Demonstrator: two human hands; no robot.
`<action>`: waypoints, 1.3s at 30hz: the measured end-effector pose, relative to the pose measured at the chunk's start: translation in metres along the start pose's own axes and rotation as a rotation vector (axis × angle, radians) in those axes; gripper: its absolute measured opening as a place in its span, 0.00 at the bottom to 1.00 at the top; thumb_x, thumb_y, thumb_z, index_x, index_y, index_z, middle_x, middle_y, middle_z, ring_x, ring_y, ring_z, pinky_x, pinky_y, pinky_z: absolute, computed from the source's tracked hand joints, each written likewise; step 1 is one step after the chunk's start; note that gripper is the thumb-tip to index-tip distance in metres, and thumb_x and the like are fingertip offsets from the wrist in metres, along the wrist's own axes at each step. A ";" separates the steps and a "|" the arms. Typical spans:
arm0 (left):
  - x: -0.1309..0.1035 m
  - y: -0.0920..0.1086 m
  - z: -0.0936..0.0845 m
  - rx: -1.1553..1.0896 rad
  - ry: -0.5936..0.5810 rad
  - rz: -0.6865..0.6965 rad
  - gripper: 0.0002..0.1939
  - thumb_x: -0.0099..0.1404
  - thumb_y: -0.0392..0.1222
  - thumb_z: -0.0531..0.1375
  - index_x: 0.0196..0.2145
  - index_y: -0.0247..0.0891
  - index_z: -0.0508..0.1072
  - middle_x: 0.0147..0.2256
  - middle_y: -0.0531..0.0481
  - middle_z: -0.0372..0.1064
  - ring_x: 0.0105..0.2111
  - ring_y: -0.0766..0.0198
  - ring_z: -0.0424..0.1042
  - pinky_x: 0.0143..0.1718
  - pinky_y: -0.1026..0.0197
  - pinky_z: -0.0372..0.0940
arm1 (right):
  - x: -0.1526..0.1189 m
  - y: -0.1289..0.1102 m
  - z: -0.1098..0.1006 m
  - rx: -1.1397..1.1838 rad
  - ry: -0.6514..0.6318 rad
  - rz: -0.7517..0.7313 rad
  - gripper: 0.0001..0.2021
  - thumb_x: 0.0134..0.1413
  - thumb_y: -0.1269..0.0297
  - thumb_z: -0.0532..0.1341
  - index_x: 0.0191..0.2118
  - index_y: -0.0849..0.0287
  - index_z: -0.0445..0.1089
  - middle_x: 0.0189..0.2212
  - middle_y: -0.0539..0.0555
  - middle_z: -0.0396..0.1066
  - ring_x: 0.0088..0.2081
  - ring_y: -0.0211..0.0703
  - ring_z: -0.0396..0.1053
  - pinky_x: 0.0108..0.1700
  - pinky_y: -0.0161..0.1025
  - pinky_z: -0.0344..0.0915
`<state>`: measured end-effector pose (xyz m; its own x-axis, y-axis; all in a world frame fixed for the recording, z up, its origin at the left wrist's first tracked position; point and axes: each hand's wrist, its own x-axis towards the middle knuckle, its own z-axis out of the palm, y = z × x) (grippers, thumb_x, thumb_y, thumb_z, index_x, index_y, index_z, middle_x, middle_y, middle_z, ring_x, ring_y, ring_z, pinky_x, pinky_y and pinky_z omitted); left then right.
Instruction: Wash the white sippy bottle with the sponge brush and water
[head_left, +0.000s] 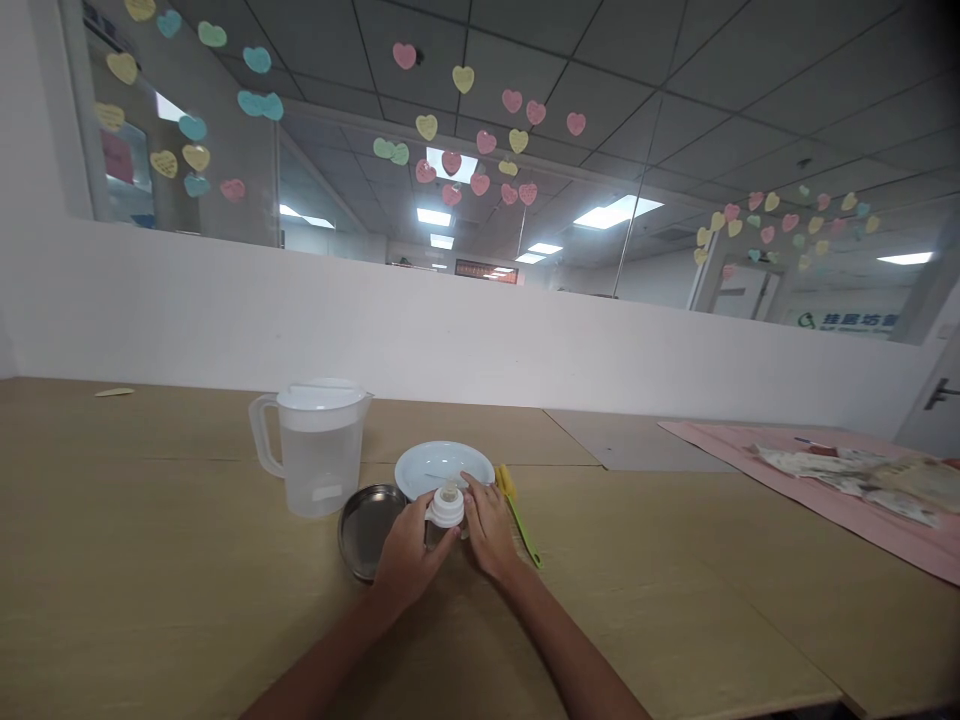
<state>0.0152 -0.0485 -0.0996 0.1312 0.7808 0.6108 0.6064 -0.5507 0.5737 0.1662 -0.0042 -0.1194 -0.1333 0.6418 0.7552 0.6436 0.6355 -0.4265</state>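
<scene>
Between my hands, a small white bottle or container (448, 508) with a ringed top stands upright. My left hand (409, 552) is wrapped round its left side, and my right hand (489, 525) is against its right side with fingers bent toward the top. Its lower part is hard to make out. Just behind sits a white plate (420, 462). Left of my left hand lies a round metal dish (367, 530). A green-handled brush (525, 530) with a yellow head lies right of my right hand.
A clear plastic pitcher (319, 460) with a handle stands behind the metal dish. A grey sheet (630, 442) lies at the back of the wooden table (187, 600). To the far right, a pink cloth (840, 500) carries papers or plastic packets (855, 475). A white wall rises behind.
</scene>
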 end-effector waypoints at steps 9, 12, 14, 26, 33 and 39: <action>0.000 -0.003 0.003 -0.009 -0.001 0.009 0.22 0.59 0.48 0.54 0.49 0.38 0.61 0.47 0.43 0.66 0.46 0.55 0.66 0.46 0.53 0.60 | 0.001 -0.003 -0.002 0.004 0.021 -0.013 0.19 0.61 0.63 0.42 0.53 0.59 0.59 0.46 0.56 0.67 0.48 0.43 0.63 0.55 0.50 0.51; 0.001 -0.004 0.003 -0.022 -0.037 -0.004 0.23 0.60 0.49 0.53 0.50 0.37 0.60 0.48 0.43 0.65 0.48 0.56 0.65 0.48 0.53 0.59 | 0.001 -0.006 -0.005 0.012 0.030 -0.093 0.17 0.60 0.65 0.42 0.46 0.59 0.65 0.42 0.55 0.70 0.45 0.41 0.64 0.55 0.48 0.50; 0.001 -0.004 0.002 -0.029 -0.058 -0.016 0.23 0.60 0.49 0.53 0.51 0.37 0.59 0.49 0.42 0.64 0.49 0.56 0.64 0.49 0.53 0.58 | 0.001 -0.009 -0.007 0.009 0.067 -0.126 0.17 0.60 0.66 0.42 0.38 0.59 0.68 0.37 0.54 0.70 0.42 0.41 0.65 0.52 0.45 0.53; 0.000 -0.002 0.000 -0.086 -0.113 -0.038 0.25 0.59 0.50 0.54 0.52 0.36 0.59 0.51 0.41 0.63 0.50 0.55 0.62 0.49 0.54 0.57 | 0.001 -0.003 -0.006 0.010 0.259 0.283 0.23 0.61 0.54 0.39 0.26 0.59 0.64 0.19 0.52 0.65 0.22 0.40 0.62 0.27 0.35 0.55; 0.000 0.003 -0.001 -0.167 -0.140 -0.037 0.26 0.59 0.49 0.54 0.53 0.37 0.59 0.50 0.42 0.64 0.48 0.55 0.65 0.47 0.56 0.59 | -0.001 -0.002 0.000 0.002 0.230 0.186 0.20 0.61 0.59 0.38 0.37 0.61 0.64 0.29 0.54 0.69 0.29 0.41 0.66 0.31 0.36 0.59; 0.000 0.001 0.000 -0.191 -0.156 -0.032 0.25 0.59 0.47 0.55 0.53 0.38 0.60 0.49 0.44 0.65 0.47 0.56 0.65 0.49 0.55 0.59 | -0.002 -0.016 -0.008 0.038 0.129 0.037 0.15 0.58 0.55 0.48 0.41 0.59 0.64 0.32 0.54 0.66 0.35 0.43 0.63 0.38 0.40 0.58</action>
<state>0.0163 -0.0490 -0.0989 0.2429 0.8267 0.5075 0.4552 -0.5591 0.6929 0.1624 -0.0193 -0.1100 -0.0100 0.6061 0.7953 0.6168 0.6298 -0.4722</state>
